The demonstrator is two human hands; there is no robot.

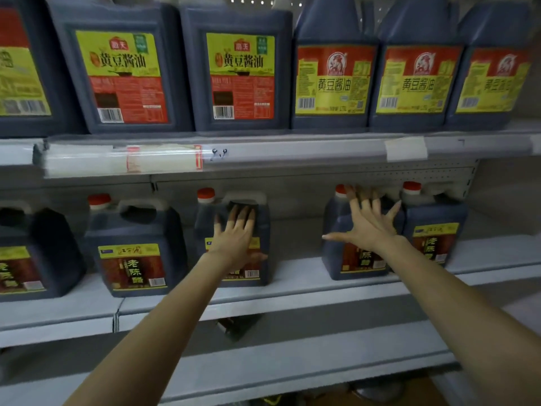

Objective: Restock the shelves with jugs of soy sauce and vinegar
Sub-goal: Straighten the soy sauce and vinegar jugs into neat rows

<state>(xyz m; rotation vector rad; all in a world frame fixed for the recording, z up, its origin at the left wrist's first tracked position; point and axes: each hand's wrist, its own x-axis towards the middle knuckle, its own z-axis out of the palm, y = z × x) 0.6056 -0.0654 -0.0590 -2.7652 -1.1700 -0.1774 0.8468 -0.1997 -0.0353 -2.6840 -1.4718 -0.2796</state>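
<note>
Top of the frame: the upper shelf [263, 148] looks fully faced, left to right, with soy sauce jugs [237, 71] standing shoulder to shoulder. Nothing to add there, as far as you can see.

Middle band, the middle shelf [292, 291]: this is where your work sits. At far left two vinegar jugs [133, 247] stand upright, close together. Your left hand [234, 238] lies flat on the front of the third jug [234, 244], fingers spread and released, palm pressing, not gripping the handle. Right of it is an open gap of bare shelf. Then your right hand [370, 227] is splayed wide against the fourth jug [357, 232], fingers released too, tips up near its handle. A fifth jug [433, 230] stands just beside it on the right; beyond that, bare shelf to the right edge of the frame.

Judgement: you seem to be pushing or squaring these two jugs into line. The middle row is partly filled; the gap between your hands and the right end are left to fill.

Bottom of the frame: the lower shelf [292, 367] shows no jugs where visible.
</note>
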